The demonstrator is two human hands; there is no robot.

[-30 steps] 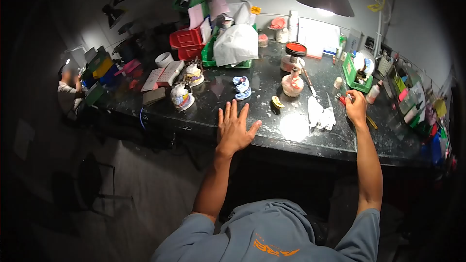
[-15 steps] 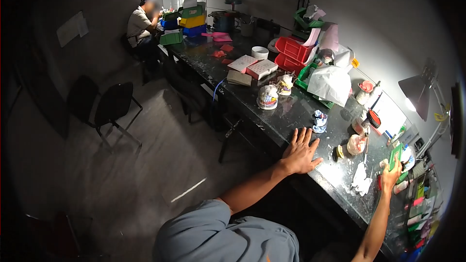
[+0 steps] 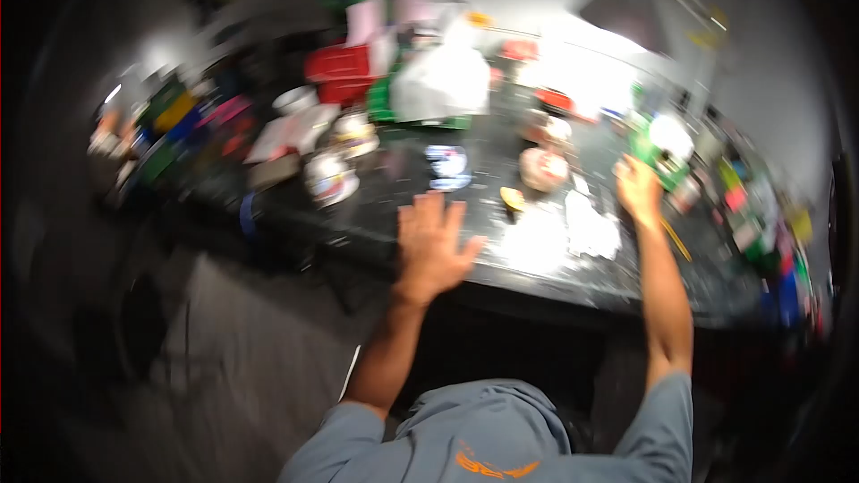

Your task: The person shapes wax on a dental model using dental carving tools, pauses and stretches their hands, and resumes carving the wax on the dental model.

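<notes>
My left hand (image 3: 433, 246) lies flat on the near edge of the dark worktop, fingers spread and holding nothing. Just beyond its fingertips sits a small blue-and-white model (image 3: 447, 168). On the right, my right hand (image 3: 638, 189) is closed on a flat green box (image 3: 642, 141), blurred by motion. A crumpled white tissue (image 3: 591, 228) lies to the left of that hand. Nearby stand a pinkish-white jar (image 3: 543, 169) and a small yellowish piece (image 3: 512, 199). Two white models with coloured marks, one of them the nearer model (image 3: 330, 179), stand to the left.
Red bins (image 3: 340, 74) and a white plastic bag (image 3: 441, 85) stand at the back. A lamp (image 3: 631, 17) hangs over the right side. Assorted bottles and packs crowd the right end. A co-worker (image 3: 112, 143) sits at the far left, blurred.
My view has swung to the right, so the bench things appear farther left and smeared. My left hand stays flat on the bench; my right hand keeps the green box near the same spot.
</notes>
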